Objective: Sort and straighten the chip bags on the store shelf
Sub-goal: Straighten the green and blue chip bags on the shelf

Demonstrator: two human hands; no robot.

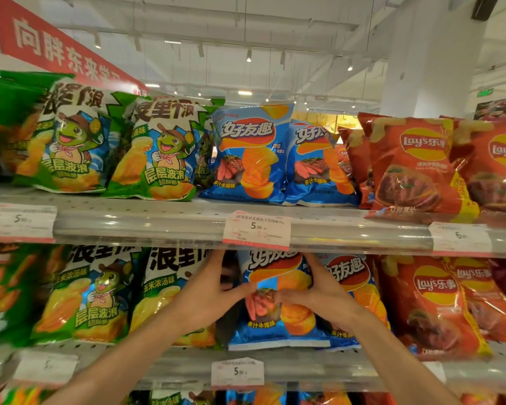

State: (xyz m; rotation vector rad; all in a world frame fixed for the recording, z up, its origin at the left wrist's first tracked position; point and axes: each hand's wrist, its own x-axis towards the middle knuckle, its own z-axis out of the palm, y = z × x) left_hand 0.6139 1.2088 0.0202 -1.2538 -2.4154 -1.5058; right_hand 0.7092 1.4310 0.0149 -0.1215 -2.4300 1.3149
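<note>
Both hands are on one blue chip bag (278,299) standing on the middle shelf (187,361), just below the price tag (257,230) at the picture's centre. The left hand (208,296) takes the bag's left edge, its fingers (216,264) spread and reaching up behind the top corner, thumb across the front. The right hand (324,293) takes the right edge, fingers (316,267) spread and pressed flat on the foil, thumb pointing toward 9 o'clock. Neither hand is closed in a fist; both are clamped loosely on the bag.

A second blue bag (354,287) stands touching it at 3 o'clock, with red bags (430,302) beyond. Green bags (164,293) crowd in at 9 o'clock.

There is a dark gap behind the bag's left edge. Pushed back too hard, the bag could tip into that gap. A sideways tug might drag the neighbouring blue bag askew, or knock a green bag forward off the shelf lip. Squeezing hard would crush the chips.
</note>
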